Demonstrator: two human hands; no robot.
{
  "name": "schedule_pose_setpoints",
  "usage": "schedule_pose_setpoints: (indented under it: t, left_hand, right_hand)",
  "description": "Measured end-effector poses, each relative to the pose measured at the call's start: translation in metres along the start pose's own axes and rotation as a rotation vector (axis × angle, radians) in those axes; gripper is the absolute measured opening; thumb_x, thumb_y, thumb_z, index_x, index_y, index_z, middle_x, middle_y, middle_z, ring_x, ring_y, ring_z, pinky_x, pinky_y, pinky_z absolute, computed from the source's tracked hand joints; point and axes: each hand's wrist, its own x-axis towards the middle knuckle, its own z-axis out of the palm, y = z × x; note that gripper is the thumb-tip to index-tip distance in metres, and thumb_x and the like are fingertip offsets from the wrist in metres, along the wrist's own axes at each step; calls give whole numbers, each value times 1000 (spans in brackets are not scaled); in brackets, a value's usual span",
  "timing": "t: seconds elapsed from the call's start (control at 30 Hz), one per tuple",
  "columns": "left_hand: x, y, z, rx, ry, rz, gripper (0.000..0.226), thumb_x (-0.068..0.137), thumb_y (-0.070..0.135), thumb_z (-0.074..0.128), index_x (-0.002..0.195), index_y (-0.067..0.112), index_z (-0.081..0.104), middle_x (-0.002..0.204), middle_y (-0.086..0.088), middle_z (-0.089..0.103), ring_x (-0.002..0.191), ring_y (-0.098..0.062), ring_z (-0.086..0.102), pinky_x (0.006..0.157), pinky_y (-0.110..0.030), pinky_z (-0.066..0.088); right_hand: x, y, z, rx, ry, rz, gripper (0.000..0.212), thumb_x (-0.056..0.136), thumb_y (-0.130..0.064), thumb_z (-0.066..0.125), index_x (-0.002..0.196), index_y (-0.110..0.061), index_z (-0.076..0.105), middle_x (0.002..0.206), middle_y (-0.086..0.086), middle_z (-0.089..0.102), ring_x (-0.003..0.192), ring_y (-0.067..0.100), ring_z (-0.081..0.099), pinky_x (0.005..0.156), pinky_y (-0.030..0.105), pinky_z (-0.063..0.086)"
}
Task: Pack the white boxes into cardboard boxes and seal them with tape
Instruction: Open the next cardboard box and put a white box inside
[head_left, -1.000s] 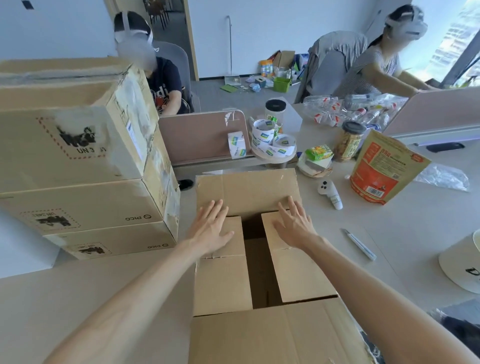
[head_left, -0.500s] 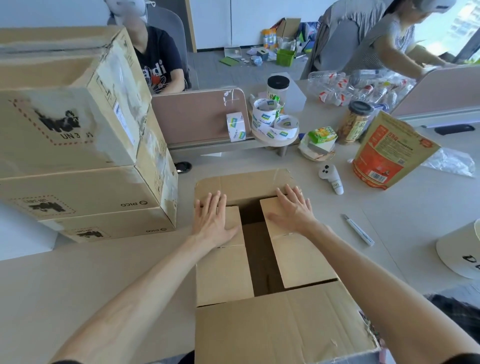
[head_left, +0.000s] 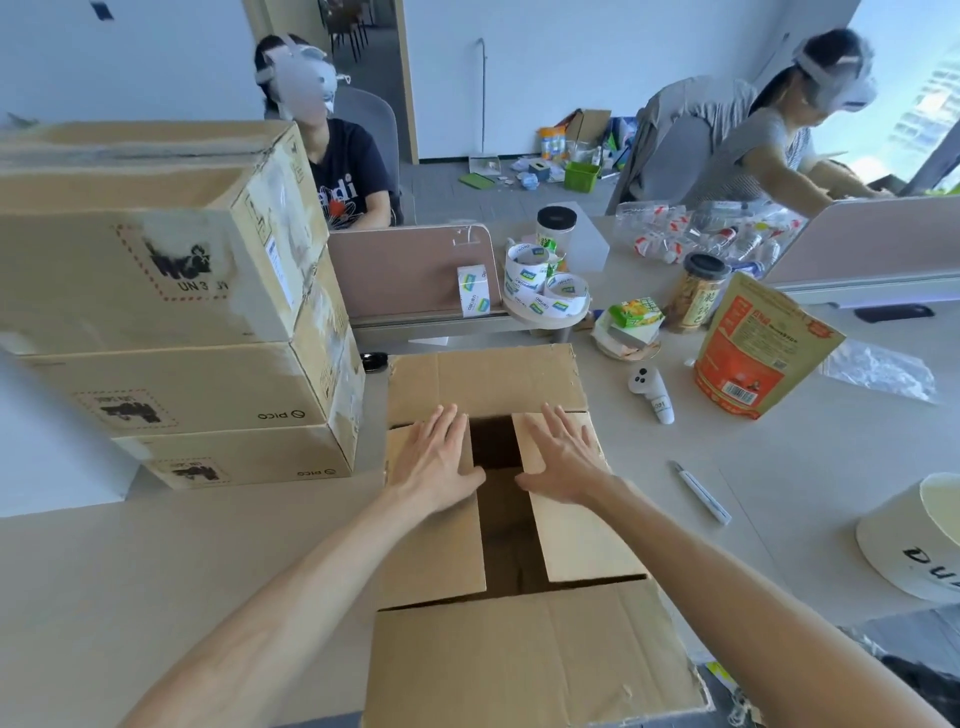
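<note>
The cardboard box (head_left: 524, 660) sits at the near edge of the table (head_left: 156, 571). With fingers straight, the left hand (head_left: 434, 462) presses the left flap (head_left: 436, 551) and the right hand (head_left: 563, 460) presses the right flap (head_left: 582, 545). The dark gap between them runs straight away from the person, and any white boxes inside seem hidden. The far flap (head_left: 485, 382) lies open, and the tape rolls (head_left: 543, 288) stand beyond it, toward the right.

The cardboard box (head_left: 519, 665) shows only darkness between its side flaps (head_left: 431, 545); contents cannot be told. At the right edge of the tabletop (head_left: 831, 467), the frame cuts off a white tub (head_left: 893, 540).
</note>
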Motion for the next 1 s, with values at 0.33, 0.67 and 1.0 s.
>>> schedule_pose_setpoints:
  t: [0.33,0.67,1.0]
  left_hand:
    - [-12,13,-68,165,42,0,56,89,12,52,143,15,40,163,-4,9,150,-20,1,117,-37,25]
    - [-41,9,-75,945,-230,-145,51,93,28,51,143,22,43,158,-13,24,149,-34,3,116,-58,-8]
    - [-84,-13,-18,784,-257,-175,48,93,19,47,141,14,44,150,-12,34,142,-30,22,118,-50,10]
  right_hand:
    - [-15,-1,-48,143,84,-41,79,84,-19,55,154,-28,20,164,1,-6,148,33,18,112,46,35]
    - [-41,33,-62,-492,245,27,54,85,-12,61,138,-13,49,157,22,15,147,41,1,119,52,13]
    - [-78,70,-15,-368,30,159,40,99,-25,47,138,-18,52,158,19,20,148,45,-6,120,54,8]
